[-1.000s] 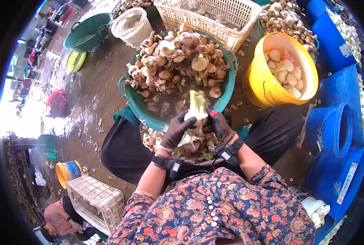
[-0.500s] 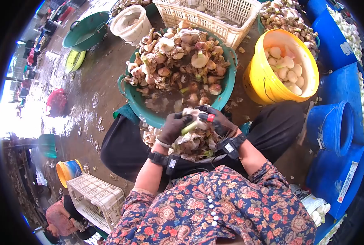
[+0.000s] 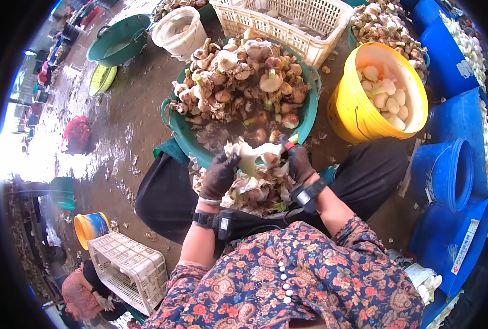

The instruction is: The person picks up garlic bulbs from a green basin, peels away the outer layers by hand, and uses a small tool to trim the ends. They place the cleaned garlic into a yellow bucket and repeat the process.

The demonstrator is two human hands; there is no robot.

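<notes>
my gloved left hand [image 3: 219,178] has its fingers curled tight around a pale bulb [image 3: 250,155] with its loose skins flaring out, held over my lap just at the near rim of the green basin [image 3: 184,137] heaped with unpeeled bulbs. my gloved right hand [image 3: 300,163] is closed on a small red-handled tool [image 3: 291,145], touching the bulb's other side. peelings [image 3: 260,193] are piled in my lap below, and the yellow bucket [image 3: 347,112] of peeled white bulbs stands to my right.

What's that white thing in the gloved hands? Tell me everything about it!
The bulb is creamy white with a pale green stalk, its papery skins flaring outward. It lies sideways above the pile of peelings, near the green tub. The gloved left hand grips its left end; the right hand, holding a red-handled tool, touches its right end.
</notes>
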